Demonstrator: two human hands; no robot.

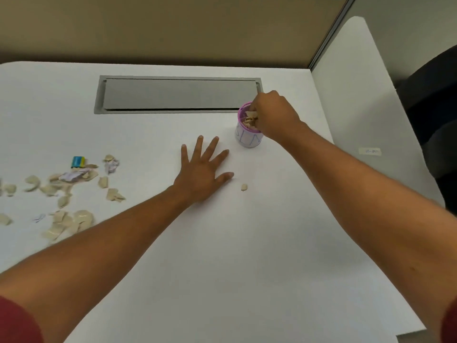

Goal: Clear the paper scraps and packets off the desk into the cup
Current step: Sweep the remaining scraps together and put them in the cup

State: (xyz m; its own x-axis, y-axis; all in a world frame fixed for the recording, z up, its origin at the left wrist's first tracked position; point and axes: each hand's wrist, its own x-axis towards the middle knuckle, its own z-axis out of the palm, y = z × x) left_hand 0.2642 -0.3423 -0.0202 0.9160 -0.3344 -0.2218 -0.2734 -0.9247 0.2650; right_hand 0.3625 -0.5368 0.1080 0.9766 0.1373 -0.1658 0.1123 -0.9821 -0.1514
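Note:
A white cup with a purple rim [248, 138] stands on the white desk [247, 243], right of centre. My right hand [274, 115] hovers over its mouth, fingers closed on beige paper scraps [251, 118] at the rim. My left hand [204, 169] lies flat on the desk with fingers spread, holding nothing. One small beige scrap [244, 187] sits just right of its thumb. Several beige and white scraps [69, 201] lie scattered at the left, with a small blue and yellow packet [78, 162] among them.
A grey cable hatch [178, 95] is set into the desk behind the cup. A tan partition [173, 28] closes the back. A white side panel [358, 107] with a small label [369, 151] stands at the right, a dark chair [435, 107] beyond it.

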